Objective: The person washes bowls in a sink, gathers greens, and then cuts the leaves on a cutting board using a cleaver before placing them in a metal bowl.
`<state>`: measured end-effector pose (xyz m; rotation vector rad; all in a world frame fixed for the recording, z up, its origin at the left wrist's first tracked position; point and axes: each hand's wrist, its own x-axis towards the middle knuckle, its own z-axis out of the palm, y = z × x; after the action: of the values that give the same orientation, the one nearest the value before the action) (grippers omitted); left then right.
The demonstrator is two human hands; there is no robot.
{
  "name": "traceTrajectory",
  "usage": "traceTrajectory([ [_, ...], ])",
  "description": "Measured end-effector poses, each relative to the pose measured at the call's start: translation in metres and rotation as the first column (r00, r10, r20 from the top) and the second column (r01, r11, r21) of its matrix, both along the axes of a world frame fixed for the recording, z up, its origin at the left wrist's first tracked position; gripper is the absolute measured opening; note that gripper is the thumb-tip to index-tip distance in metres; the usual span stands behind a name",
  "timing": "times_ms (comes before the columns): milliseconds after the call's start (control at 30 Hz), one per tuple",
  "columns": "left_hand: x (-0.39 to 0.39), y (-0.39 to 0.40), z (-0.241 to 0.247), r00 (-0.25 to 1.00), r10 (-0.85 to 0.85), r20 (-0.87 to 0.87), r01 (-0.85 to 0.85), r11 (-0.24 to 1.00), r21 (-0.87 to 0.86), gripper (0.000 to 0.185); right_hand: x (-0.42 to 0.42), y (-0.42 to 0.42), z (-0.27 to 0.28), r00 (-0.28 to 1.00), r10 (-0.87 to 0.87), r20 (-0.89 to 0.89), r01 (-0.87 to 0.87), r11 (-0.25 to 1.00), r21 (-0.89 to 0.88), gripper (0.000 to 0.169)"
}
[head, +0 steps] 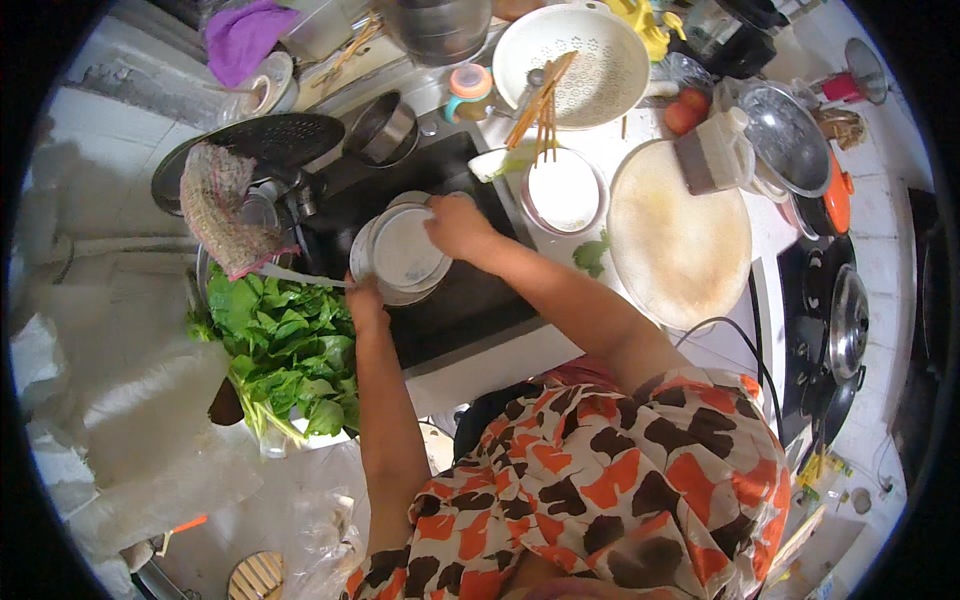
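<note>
Over the dark sink (480, 300), my right hand (459, 225) rests its fingers on the upper right rim of a small white dish (407, 244). That dish lies on top of other white plates (361, 251), which stand in the sink basin. My left hand (366, 300) is at the lower left edge of the plates, its fingers partly hidden; whether it grips them is unclear. A pale strip (307, 277), perhaps a handle or a stream of water, runs from near the faucet to my left fingers. A knitted cloth (217, 202) hangs by the faucet (306, 196).
Leafy greens (285, 345) lie left of the sink. Right of it stand a white bowl (564, 193), a round cutting board (679, 240) and a white colander (600, 82) with chopsticks (541, 105). A dark pot (382, 131) sits behind; a stove (806, 300) is far right.
</note>
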<state>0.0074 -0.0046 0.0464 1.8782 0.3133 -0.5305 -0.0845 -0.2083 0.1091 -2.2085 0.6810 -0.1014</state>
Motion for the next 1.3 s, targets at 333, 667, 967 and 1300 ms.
traceTrajectory([
  [333,-0.019,0.012,0.015,0.998,-0.057,-0.033,0.024,0.784,-0.620,0.052,-0.003,0.031,0.036,0.996,0.079,0.035,-0.069,0.972,-0.224,0.038],
  [667,0.000,0.015,0.025,0.985,-0.126,-0.114,0.048,0.850,-0.525,0.058,-0.052,0.012,0.022,1.000,0.010,-0.012,0.005,0.516,0.856,0.067],
  [967,-0.005,-0.006,0.064,0.876,-0.253,-0.411,-0.050,0.799,-0.599,0.084,-0.091,0.042,0.014,0.974,-0.212,-0.076,0.165,0.442,0.882,0.054],
  [1300,0.035,0.015,-0.001,0.900,-0.177,-0.399,-0.131,0.762,-0.634,0.061,-0.207,0.015,0.049,0.952,-0.294,-0.090,0.175,0.277,0.945,0.063],
])
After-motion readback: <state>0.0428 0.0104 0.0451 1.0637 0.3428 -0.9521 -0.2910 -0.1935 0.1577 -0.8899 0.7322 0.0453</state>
